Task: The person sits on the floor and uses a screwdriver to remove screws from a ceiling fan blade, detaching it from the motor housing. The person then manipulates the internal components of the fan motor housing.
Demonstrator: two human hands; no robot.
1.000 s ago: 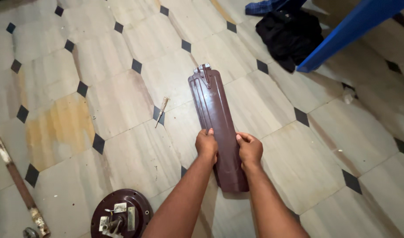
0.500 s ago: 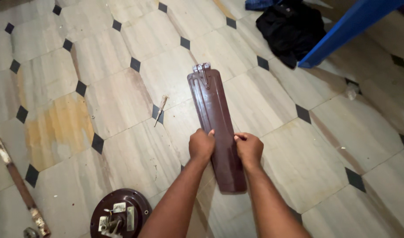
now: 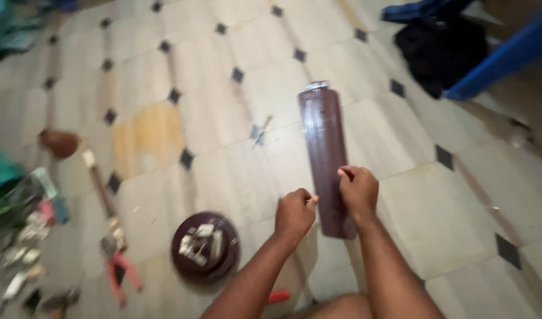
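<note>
**A:** What is the largest thing shown?

**B:** The tiled floor (image 3: 436, 212), pale stone with small dark diamond insets. Everything else lies on it.

**A:** And next in size?

**B:** One blue bar (image 3: 507, 56) at the upper right, slanting out of view, with one heap of dark cloth (image 3: 439, 50) beside it.

**A:** Where is the fan blade?

**B:** One brown fan blade (image 3: 325, 142) lies lengthwise in the middle of the floor, its metal-tipped end pointing away from the person and its near end by the hands.

**A:** How do the two hands stand?

**B:** The right hand (image 3: 358, 190) is curled over the blade's right edge near its lower end, grasping it. The left hand (image 3: 294, 214) is closed into a loose fist just beside the blade's left edge; its fingertips appear to touch that edge, but blur leaves the contact uncertain.

**A:** What else can be counted?

**B:** One round brown fan housing (image 3: 205, 247) with metal parts on top, to the left of the left forearm. One long rusty rod (image 3: 99, 186) farther left. One pair of red-handled pliers (image 3: 122, 274) below the rod. One screwdriver (image 3: 261, 129) near the blade's upper left. A blurred clutter of small items fills the left margin; they cannot be counted.
</note>
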